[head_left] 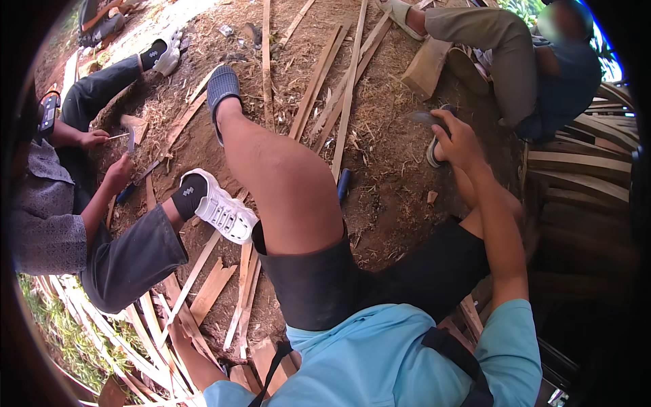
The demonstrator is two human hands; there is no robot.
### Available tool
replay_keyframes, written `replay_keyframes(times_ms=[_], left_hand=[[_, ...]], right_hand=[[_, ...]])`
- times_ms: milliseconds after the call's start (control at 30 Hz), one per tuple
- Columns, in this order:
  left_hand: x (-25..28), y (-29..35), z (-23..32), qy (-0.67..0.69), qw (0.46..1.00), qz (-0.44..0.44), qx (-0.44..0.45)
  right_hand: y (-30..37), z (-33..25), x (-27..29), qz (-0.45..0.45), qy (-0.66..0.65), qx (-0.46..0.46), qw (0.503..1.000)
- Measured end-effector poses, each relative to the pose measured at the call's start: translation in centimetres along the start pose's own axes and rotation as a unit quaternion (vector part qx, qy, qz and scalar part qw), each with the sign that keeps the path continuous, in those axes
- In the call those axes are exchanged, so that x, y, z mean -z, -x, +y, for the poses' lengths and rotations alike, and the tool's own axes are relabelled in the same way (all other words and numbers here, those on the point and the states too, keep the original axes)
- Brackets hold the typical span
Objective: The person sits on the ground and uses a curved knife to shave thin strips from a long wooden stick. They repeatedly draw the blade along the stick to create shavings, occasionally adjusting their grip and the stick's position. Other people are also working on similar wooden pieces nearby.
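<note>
Head view: right hand [458, 139], fingers curled shut around a dark blade-like tool [426, 118], held out past the knee. Tool's long axis runs roughly level, tip pointing left from the fist. Left hand [178, 332] rests low on bamboo strips [203, 292]; its opening cannot be told.

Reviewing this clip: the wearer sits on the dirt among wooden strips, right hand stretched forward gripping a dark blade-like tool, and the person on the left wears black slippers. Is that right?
Not quite. The head view shows the person on the left wearing white shoes with black socks, not black slippers. The rest holds: the wearer's right hand grips a dark blade-like tool above dirt ground scattered with wooden strips.
</note>
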State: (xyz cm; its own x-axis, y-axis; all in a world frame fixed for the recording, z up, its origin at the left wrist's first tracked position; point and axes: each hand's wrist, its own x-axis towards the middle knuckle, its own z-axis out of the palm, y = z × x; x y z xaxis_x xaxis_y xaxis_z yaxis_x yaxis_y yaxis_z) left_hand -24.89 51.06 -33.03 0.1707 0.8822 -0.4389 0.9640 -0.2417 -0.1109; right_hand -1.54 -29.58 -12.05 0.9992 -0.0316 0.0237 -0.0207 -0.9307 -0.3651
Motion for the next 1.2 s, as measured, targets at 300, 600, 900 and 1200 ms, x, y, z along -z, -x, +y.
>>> replay_keyframes(times_ms=[300, 600, 900, 1200], left_hand=[[1.4, -0.2, -1.8, 0.053, 0.996, 0.036, 0.062], [9.1, 8.0, -0.8, 0.322, 0.944, -0.066, 0.02], [19.0, 20.0, 17.1, 0.561, 0.764, -0.026, -0.316], [19.5, 50.3, 38.7, 0.201, 0.609, -0.218, -0.736]], right_hand=[[-2.0, -3.5, -15.4, -0.15, -0.108, -0.359, 0.915], [-2.3, -7.9, -26.4, -0.236, -0.105, -0.432, 0.864], [-1.4, -3.5, -20.3, -0.268, -0.507, -0.372, 0.73], [3.2, -12.0, -6.8, -0.275, -0.81, -0.188, 0.483]])
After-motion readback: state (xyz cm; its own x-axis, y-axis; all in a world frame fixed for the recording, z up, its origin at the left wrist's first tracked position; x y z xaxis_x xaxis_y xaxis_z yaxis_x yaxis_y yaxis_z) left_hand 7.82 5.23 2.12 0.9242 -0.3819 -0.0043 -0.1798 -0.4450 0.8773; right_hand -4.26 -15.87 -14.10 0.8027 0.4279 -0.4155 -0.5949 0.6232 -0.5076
